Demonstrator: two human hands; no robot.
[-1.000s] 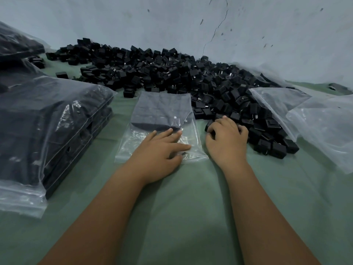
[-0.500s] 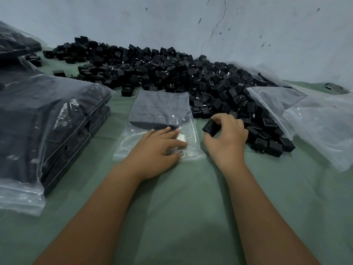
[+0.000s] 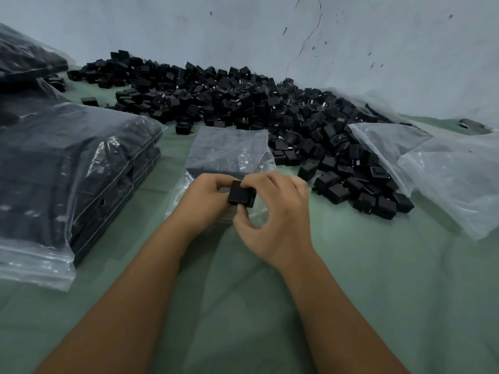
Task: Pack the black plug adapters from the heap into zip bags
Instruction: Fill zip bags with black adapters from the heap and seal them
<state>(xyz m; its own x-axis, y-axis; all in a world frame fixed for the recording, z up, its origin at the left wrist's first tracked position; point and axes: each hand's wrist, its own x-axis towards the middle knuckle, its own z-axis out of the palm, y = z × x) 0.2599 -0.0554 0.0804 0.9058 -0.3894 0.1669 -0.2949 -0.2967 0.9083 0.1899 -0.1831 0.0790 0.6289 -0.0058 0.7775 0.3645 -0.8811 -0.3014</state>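
A big heap of black plug adapters (image 3: pixel 270 112) lies along the wall at the back. In front of it a clear zip bag (image 3: pixel 229 152) lies flat, its far half filled with rows of adapters. My right hand (image 3: pixel 278 211) pinches one black adapter (image 3: pixel 241 197) between thumb and fingers, just above the bag's near, open end. My left hand (image 3: pixel 208 201) is curled at the bag's mouth and touches the adapter's left side; what its fingers hold is hidden.
A stack of filled zip bags (image 3: pixel 70 171) lies at the left, with more bags (image 3: pixel 27 60) behind it. Empty clear bags (image 3: pixel 445 171) lie at the right beside the heap. A green cloth (image 3: pixel 378 265) covers the table.
My right hand picked an adapter from the heap's near edge and carried it left to the bag's mouth. My left hand went from lying flat on the bag to curling at its opening.
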